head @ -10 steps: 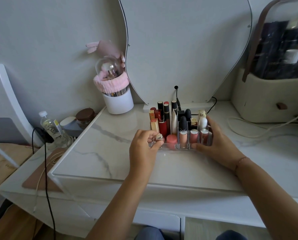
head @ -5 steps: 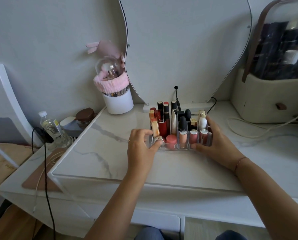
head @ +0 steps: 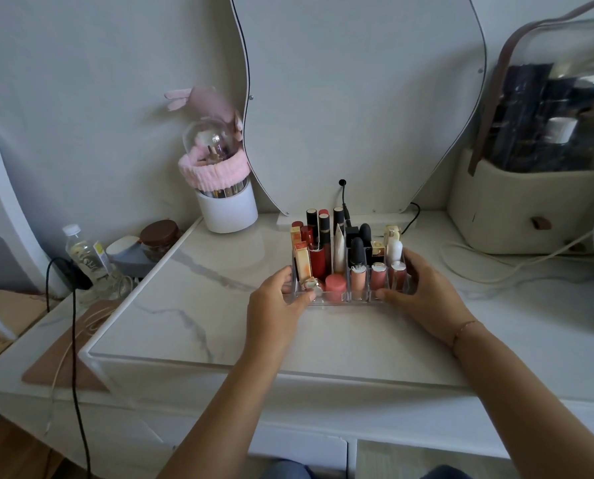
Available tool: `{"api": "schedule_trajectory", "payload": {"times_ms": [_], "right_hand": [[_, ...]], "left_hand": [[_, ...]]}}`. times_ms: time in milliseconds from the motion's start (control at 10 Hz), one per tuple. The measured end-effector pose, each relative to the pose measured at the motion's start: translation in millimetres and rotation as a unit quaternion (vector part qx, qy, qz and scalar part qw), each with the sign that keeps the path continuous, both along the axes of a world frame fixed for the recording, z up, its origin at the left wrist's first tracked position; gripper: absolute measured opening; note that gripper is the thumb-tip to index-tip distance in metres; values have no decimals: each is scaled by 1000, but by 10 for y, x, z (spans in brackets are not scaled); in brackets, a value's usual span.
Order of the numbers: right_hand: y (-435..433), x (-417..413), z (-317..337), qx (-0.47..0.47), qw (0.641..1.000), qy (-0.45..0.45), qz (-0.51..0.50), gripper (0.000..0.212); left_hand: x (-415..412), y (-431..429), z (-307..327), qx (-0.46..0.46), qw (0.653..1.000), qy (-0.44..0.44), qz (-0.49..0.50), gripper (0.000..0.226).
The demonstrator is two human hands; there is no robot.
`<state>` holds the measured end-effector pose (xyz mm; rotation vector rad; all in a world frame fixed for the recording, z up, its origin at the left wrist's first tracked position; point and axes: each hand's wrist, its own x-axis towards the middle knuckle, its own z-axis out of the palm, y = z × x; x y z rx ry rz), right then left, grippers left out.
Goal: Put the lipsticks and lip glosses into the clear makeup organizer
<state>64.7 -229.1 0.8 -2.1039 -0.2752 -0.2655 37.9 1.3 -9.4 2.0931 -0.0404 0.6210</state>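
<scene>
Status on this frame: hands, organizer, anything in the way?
Left hand and right hand both grip the clear makeup organizer by its ends. Inside it stand lipsticks and glosses. White cable lies to its right, apart.

Reds and pinks over veined white
White tabletop (head: 202, 326), grey veins; clear organizer (head: 344, 303) with red lipsticks (head: 318, 262) by the left hand (head: 275, 300), pink glosses (head: 378, 277) by the right hand (head: 427, 299).

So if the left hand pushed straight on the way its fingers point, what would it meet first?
The clear organizer: the left hand seems to touch its front-left corner.
</scene>
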Motion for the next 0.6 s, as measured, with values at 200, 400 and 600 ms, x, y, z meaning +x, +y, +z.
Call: {"api": "schedule_trajectory", "payload": {"times_ms": [200,400,600], "right_hand": [[1,-12,-1,8,1000,7,-2,63],[1,-23,-13,4,1000,5,-1,60],[20,-85,28,-35,998,39,-19,81]], "left_hand": [[-4,8,-11,-9,1000,4,-7,37],[-46,13,5,-11,1000,18,-11,36],[-227,12,-9,11,999,33,35,56]]}}
